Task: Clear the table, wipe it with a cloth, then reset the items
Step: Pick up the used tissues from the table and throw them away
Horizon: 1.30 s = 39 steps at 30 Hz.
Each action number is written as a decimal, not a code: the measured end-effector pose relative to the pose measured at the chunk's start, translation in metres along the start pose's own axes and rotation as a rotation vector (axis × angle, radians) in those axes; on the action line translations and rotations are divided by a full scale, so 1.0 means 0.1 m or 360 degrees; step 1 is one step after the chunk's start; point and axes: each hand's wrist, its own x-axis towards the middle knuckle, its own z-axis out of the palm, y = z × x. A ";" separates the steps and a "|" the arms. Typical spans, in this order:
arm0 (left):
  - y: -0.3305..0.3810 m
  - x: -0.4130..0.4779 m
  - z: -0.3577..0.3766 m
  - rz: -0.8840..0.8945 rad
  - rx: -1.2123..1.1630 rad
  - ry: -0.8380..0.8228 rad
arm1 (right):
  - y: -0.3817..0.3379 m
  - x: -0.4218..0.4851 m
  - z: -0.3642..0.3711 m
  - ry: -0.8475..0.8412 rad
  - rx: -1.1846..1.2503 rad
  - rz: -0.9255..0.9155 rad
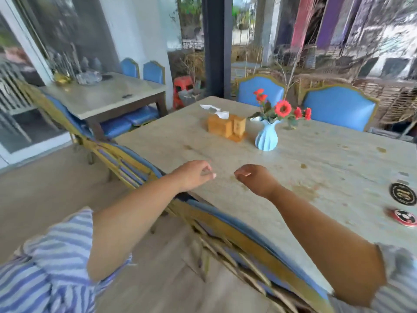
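Note:
A pale stone table (316, 168) with brown stains fills the right of the view. On it stand a wooden tissue box (220, 126) with white tissue sticking out, a small wooden holder (239, 129) beside it, and a light blue vase (267, 136) with red flowers (283, 108). Two round coasters, a black one (403, 196) and a red one (405, 218), lie at the right edge. My left hand (194, 175) and my right hand (255, 179) hover over the near table edge, fingers loosely curled, holding nothing. No cloth is in view.
A blue-cushioned, gold-framed chair (225, 224) is pushed in under my arms; another (126, 159) stands left of it. Two blue chairs (338, 109) stand at the far side. A second table (106, 96) with glassware stands back left, a red stool (182, 86) behind.

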 end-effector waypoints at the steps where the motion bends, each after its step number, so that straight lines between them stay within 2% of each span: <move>1: -0.17 0.04 -0.03 -0.0002 0.0002 0.0001 | -0.08 0.14 0.12 -0.0031 -0.0004 -0.0012; 9: -1.55 0.75 -0.37 -0.0041 -0.0016 -0.0018 | -0.58 1.44 1.03 -0.0179 -0.0104 -0.0070; 17: -2.87 1.67 -1.16 -0.0098 -0.0028 -0.0091 | -1.17 2.85 1.84 -0.0240 -0.0104 0.0014; 25: -4.39 2.41 -1.62 -0.0139 -0.0023 -0.0168 | -1.93 4.03 2.81 -0.0297 -0.0127 -0.0014; 33: -5.95 3.12 -2.31 0.0091 0.0100 -0.0278 | -2.75 5.41 3.79 -0.0117 -0.0095 0.0251; 39: -6.88 3.75 -2.65 0.0202 0.0127 -0.0412 | -3.03 6.15 4.30 0.0044 -0.0119 0.0484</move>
